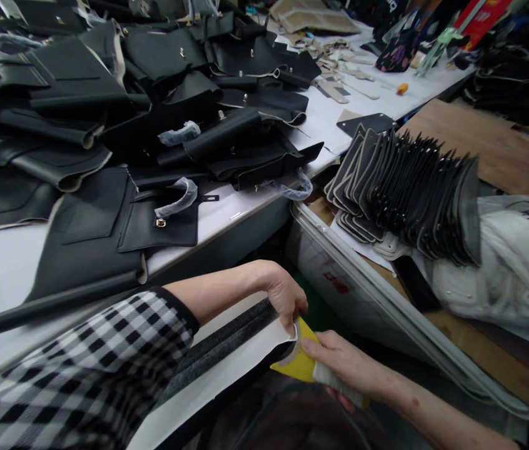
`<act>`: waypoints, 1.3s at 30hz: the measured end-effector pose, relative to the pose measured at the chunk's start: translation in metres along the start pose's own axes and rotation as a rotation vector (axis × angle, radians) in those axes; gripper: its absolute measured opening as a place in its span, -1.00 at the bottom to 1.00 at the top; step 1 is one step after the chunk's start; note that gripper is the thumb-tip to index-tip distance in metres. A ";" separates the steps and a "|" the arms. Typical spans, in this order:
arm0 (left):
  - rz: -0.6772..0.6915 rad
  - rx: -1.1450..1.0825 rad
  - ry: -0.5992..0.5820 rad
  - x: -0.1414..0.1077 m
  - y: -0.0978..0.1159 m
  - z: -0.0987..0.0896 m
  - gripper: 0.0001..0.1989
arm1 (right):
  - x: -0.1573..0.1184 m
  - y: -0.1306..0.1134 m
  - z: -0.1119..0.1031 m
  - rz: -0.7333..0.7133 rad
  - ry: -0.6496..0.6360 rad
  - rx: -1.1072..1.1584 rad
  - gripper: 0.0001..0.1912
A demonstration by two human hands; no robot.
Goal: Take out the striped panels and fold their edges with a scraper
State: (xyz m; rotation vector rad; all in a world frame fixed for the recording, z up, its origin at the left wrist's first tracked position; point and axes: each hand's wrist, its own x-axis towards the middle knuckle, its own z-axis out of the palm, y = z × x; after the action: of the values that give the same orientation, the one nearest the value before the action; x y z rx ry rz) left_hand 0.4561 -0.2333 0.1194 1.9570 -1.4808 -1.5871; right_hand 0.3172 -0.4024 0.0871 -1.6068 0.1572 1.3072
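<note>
Legible text: dark capital letters on the white plastic bag (493,281) at the right read "CARPIS", the last letter standing at the picture's right edge. The red sign (482,22) at the upper right bears pale characters, too blurred to read. A dark item (388,14) at the top edge shows white lettering, cut off and not legible. The pale panel (304,247) below the stacked pieces (414,187) carries a small red mark (336,282); its content cannot be determined.
</note>
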 end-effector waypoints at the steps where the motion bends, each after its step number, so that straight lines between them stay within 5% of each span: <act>1: 0.011 -0.002 0.003 0.001 -0.002 0.000 -0.26 | 0.001 0.001 0.002 -0.008 0.015 0.007 -0.40; 17: 0.022 0.070 0.021 -0.005 -0.001 -0.001 -0.33 | 0.027 0.016 0.033 -0.233 0.255 0.147 -0.32; 29: 0.041 -0.192 -0.036 0.000 -0.012 0.000 -0.24 | 0.049 0.015 0.060 -0.215 0.363 0.303 -0.17; 33: 0.035 -0.135 -0.017 -0.011 -0.003 -0.002 -0.48 | 0.055 0.003 0.077 -0.096 0.352 0.262 -0.12; 39: -0.289 0.186 0.205 -0.026 0.030 0.016 -0.73 | 0.056 -0.006 0.098 -0.050 0.363 0.197 -0.18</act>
State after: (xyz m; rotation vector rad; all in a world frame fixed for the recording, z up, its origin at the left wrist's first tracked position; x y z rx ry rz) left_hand 0.4291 -0.2204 0.1492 2.4506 -1.3559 -1.3356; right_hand 0.2797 -0.3007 0.0572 -1.6522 0.4515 0.9211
